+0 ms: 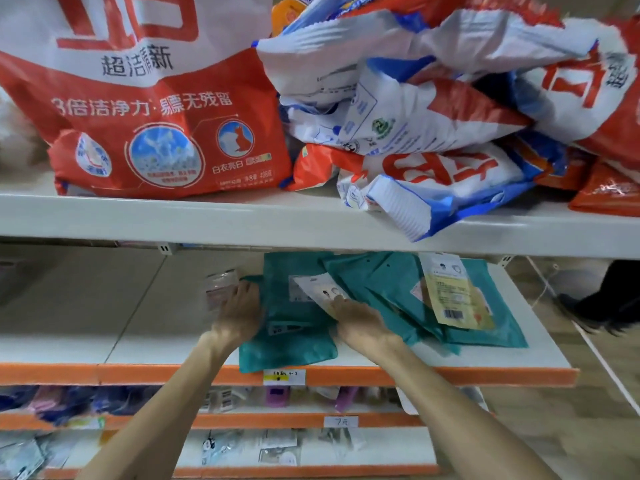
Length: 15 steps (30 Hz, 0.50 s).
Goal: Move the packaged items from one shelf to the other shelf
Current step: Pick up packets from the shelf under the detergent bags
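The teal pouches (294, 341) lie overlapped on the middle shelf (138, 341), and the front one reaches over its orange lip. The right hand (360, 323) rests with straight fingers on a white card (317, 289) atop them. The left hand (240, 306) touches a small clear packet (221, 285) just beside them. Blur hides its fingers, so I cannot tell whether it grips. The likely risk is that dragging one pouch pulls the slick stack along, and the front pouch or the loose card slips off the edge. The pouches' rear ends sit under the upper shelf (207, 220), so their count is unclear.
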Motion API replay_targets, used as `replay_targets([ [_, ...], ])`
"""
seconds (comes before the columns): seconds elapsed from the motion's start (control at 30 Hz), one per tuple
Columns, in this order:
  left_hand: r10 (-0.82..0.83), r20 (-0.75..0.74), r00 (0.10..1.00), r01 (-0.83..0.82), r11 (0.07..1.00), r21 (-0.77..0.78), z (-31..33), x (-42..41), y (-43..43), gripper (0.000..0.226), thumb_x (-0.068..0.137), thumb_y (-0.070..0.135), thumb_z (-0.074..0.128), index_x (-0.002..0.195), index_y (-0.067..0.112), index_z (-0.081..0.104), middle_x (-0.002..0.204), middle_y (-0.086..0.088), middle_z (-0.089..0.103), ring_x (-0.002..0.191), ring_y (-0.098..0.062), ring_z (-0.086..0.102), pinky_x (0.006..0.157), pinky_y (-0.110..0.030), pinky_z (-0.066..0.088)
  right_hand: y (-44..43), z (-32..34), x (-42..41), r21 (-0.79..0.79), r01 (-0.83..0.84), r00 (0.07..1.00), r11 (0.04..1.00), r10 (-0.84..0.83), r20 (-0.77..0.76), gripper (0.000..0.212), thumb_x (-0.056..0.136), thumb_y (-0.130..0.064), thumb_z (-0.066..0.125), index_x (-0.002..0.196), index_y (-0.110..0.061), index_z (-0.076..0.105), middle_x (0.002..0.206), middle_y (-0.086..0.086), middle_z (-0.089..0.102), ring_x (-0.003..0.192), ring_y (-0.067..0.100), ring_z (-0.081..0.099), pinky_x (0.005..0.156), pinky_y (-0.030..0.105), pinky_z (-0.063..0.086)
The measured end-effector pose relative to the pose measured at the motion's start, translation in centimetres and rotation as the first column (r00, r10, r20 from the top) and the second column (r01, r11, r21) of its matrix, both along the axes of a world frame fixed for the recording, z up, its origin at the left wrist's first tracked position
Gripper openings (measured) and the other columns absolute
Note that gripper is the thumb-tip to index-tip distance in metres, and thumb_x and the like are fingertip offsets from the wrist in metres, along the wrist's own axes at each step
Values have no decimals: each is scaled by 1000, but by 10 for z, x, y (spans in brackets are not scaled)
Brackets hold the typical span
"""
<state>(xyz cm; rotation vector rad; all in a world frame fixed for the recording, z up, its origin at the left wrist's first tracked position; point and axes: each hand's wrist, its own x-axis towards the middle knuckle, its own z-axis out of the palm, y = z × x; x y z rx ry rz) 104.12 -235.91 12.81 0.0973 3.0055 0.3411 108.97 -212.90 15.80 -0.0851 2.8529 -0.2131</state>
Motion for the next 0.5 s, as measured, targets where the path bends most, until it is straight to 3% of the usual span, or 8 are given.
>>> replay_targets([
  [0.1, 42, 94, 995, -56, 987, 152, -2, -8, 20, 48, 98, 38, 51, 127, 0, 46, 128, -19, 54, 114, -35, 55, 92, -44, 47, 17, 20, 3, -102, 132, 987, 986, -141, -84, 18, 99, -10, 35, 106, -12, 51, 91, 6, 57, 87, 28, 61, 67, 36, 42],
  [0.2, 123, 155, 980, -170, 926, 337, -8, -15, 27, 59, 89, 41, 64, 125, -5, 52, 123, -20, 55, 104, -35, 60, 83, -39, 51, 38, 32, 7, -241, 257, 950, 936, -290, -113, 17, 100, -15, 38, 102, -9, 54, 86, 5, 59, 80, 26, 61, 63, 34, 42],
  [0.27, 179, 194, 964, -247, 872, 423, -7, -13, 32, 49, 84, 32, 73, 113, -5, 61, 113, -19, 61, 92, -29, 62, 72, -32, 49, 52, 35, 12, -292, 308, 931, 905, -349, -101, 15, 98, -13, 38, 100, -9, 53, 86, 7, 62, 80, 27, 63, 61, 34, 44],
  [0.37, 233, 307, 923, -378, 704, 601, -5, -11, 35, 23, 76, 12, 80, 92, -3, 72, 87, -16, 71, 74, -25, 65, 58, -26, 47, 67, 32, 19, -334, 380, 905, 863, -422, -58, 16, 97, -11, 36, 97, -11, 53, 81, 3, 59, 70, 18, 58, 51, 27, 39],
  [0.5, 237, 408, 882, -471, 484, 738, 13, -6, 37, 11, 74, -2, 76, 84, -2, 70, 91, -23, 72, 75, -32, 68, 66, -38, 55, 74, 24, 25, -380, 463, 863, 801, -504, -10, 22, 96, -11, 38, 76, -17, 44, 71, -2, 52, 61, 12, 54, 43, 21, 32],
])
